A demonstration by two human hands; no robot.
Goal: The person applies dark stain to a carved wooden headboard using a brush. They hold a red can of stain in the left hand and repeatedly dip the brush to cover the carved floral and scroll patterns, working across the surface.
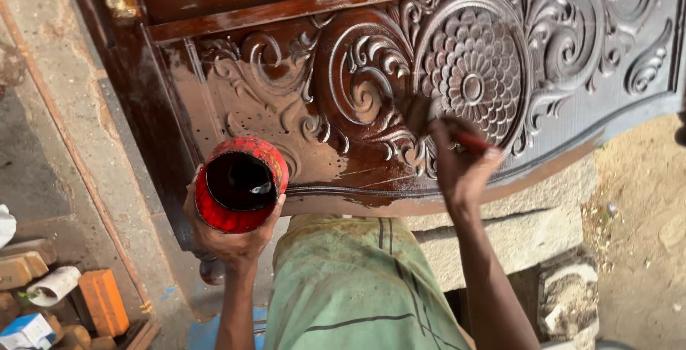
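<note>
Head view: left hand grips red tin; right hand fingers pinch brush, best worked gently into carved door grooves

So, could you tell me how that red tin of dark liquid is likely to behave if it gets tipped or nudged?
The red tin is open and tilted in the left hand, so its dark liquid would probably spill easily. Its round body would likely roll if laid down. The outside looks smeared, so it may be slippery.

Daylight, bright and warm. Glare on wet varnish of carved door panel. Brush motion-blurred. Sandy ground sunlit; focus otherwise sharp.
</note>
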